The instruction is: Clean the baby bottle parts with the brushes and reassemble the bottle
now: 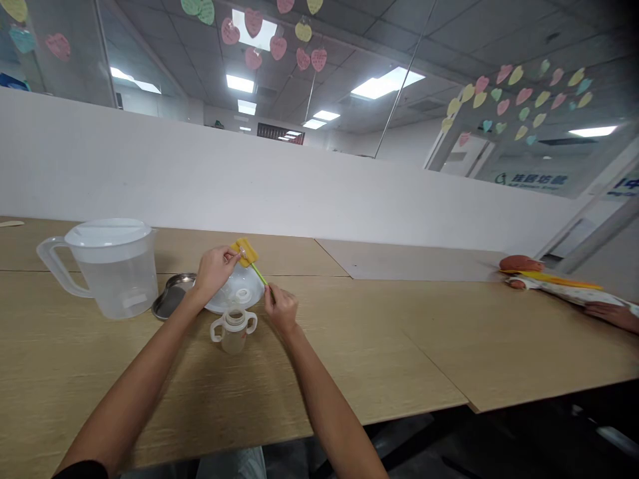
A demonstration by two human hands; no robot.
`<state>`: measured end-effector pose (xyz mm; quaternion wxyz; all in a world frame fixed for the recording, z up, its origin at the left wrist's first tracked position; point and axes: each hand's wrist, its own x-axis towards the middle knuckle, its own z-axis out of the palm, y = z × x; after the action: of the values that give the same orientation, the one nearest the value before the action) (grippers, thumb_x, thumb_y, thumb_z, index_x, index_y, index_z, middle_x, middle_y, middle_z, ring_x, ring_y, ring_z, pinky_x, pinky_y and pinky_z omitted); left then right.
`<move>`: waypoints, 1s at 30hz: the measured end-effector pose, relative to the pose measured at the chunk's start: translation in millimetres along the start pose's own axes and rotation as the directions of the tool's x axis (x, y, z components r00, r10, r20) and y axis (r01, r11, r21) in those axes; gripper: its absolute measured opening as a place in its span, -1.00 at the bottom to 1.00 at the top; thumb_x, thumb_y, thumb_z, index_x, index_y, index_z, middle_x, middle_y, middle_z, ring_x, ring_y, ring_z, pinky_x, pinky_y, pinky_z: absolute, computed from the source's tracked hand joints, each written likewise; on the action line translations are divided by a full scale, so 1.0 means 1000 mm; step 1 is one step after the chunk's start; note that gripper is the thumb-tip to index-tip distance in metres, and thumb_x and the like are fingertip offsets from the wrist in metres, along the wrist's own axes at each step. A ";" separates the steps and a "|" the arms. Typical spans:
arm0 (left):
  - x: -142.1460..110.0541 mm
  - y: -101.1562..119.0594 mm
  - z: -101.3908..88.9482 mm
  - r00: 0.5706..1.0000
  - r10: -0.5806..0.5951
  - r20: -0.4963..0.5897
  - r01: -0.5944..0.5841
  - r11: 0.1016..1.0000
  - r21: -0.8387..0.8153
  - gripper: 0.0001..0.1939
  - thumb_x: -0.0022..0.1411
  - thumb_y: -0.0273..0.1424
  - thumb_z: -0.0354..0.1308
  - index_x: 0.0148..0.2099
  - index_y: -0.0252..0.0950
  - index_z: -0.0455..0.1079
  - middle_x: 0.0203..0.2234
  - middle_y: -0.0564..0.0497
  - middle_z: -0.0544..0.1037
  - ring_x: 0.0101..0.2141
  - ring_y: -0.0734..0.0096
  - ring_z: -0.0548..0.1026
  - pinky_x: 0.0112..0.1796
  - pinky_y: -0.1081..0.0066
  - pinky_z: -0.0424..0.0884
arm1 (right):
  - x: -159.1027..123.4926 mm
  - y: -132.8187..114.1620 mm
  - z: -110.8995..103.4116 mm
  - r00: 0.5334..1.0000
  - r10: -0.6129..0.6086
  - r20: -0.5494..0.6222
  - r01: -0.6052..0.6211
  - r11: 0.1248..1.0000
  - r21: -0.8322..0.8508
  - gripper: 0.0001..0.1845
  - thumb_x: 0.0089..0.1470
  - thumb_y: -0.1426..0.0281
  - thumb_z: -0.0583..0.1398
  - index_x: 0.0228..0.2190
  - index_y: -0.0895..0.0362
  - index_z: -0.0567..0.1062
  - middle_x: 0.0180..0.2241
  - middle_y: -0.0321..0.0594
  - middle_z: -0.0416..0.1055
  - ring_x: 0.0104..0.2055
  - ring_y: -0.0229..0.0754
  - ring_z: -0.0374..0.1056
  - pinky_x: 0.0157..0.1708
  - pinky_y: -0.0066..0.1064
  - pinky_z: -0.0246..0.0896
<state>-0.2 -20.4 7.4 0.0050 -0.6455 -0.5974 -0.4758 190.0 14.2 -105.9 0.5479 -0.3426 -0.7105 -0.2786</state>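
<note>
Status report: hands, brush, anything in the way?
Left hand at yellow sponge; right hand gripping green handle. Brush near bowl. Nothing visibly blocking; open cup close by.

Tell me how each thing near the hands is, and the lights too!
Pitcher: upright, lid on
Two-handled bottle: upright, top open
Bowl: white ring inside
Metal dish: resting on table
Sponge brush: held by right hand, left hand at head
Ceiling lights: on

Office-like interior, perhaps a training room, long wood-grain tabletop (379,339) set against a low white wall (299,193), glass partition (344,136) above it dotted with heart-shaped paper notes (319,60), grey tiled ceiling (499,33) with bright panel lights (239,83), blue lettering (539,179) on glass at far right.
</note>
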 end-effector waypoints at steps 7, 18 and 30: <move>0.002 -0.002 -0.006 0.984 -0.112 0.139 0.136 0.974 -0.180 -0.55 0.13 -0.04 0.06 -0.32 -0.34 0.52 -0.43 -0.07 0.60 -0.44 0.34 0.49 -0.41 0.42 0.33 | 0.003 -0.002 -0.004 0.999 -0.039 -0.001 0.039 0.999 0.001 -0.68 0.27 0.39 0.03 -0.39 0.20 0.53 -0.68 -0.26 0.38 -0.65 -0.34 0.25 -0.59 -0.45 0.02; 0.002 -0.001 -0.010 0.995 -0.097 0.036 0.098 0.995 -0.037 -0.59 0.23 -0.13 0.02 -0.36 -0.33 0.52 -0.45 -0.07 0.60 -0.43 0.34 0.49 -0.38 0.41 0.29 | 0.002 0.001 -0.003 0.998 -0.064 -0.010 0.064 0.998 -0.029 -0.65 0.28 0.38 0.02 -0.40 0.19 0.53 -0.70 -0.28 0.35 -0.67 -0.34 0.22 -0.58 -0.46 0.00; 0.000 0.003 -0.005 0.997 -0.044 -0.070 0.031 0.983 -0.181 -0.63 0.05 -0.09 0.20 -0.30 -0.32 0.51 -0.50 -0.01 0.56 -0.50 0.43 0.40 -0.42 0.45 0.29 | 0.004 0.002 -0.002 0.995 -0.102 0.013 0.102 0.993 -0.054 -0.73 0.27 0.39 0.07 -0.32 0.20 0.55 -0.65 -0.26 0.41 -0.62 -0.32 0.28 -0.53 -0.42 0.02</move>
<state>-0.9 -24.1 12.3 -0.0402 -0.6140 -0.5636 -0.5512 191.9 14.4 -101.7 0.5199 -0.3219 -0.7220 -0.3236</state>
